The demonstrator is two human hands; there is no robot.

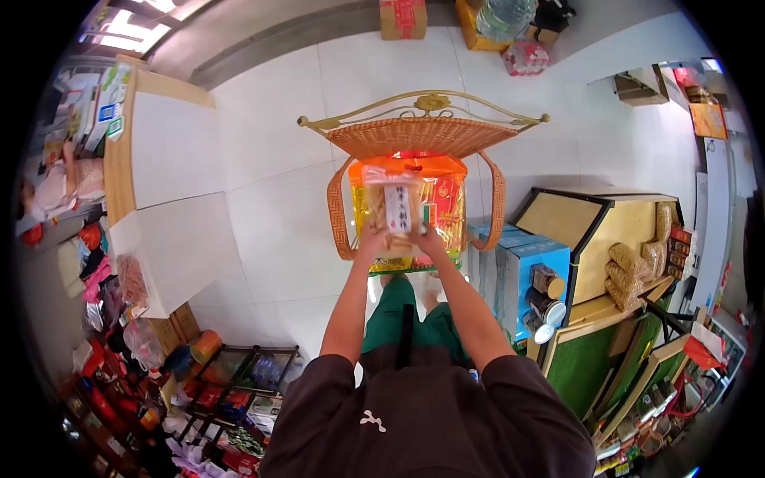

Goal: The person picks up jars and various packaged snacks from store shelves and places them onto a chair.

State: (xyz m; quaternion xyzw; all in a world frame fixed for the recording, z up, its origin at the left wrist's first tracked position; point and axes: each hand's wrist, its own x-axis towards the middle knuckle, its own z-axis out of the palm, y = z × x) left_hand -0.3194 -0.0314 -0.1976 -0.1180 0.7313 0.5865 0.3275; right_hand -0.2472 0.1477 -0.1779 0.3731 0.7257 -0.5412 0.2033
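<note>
A clear plastic food packet [374, 199] with a white label bearing dark characters is held out in front of me. My left hand [372, 238] is closed on its lower left edge, and my right hand [429, 238] grips the lower right side. What fills the packet looks pale and brownish; I cannot make out its kind. Beneath it, large orange and yellow packages [450, 191] rest on the seat of a wicker armchair [422, 137], which has a curved gold metal top rail. The packet hides part of these packages.
To the right stand blue boxes [532, 267] with several jars on and beside them, and a wooden display bin [586, 231] with bagged goods. A white counter [175, 151] is at left, with another person [68, 179] behind it. Cartons [402, 20] sit by the far wall.
</note>
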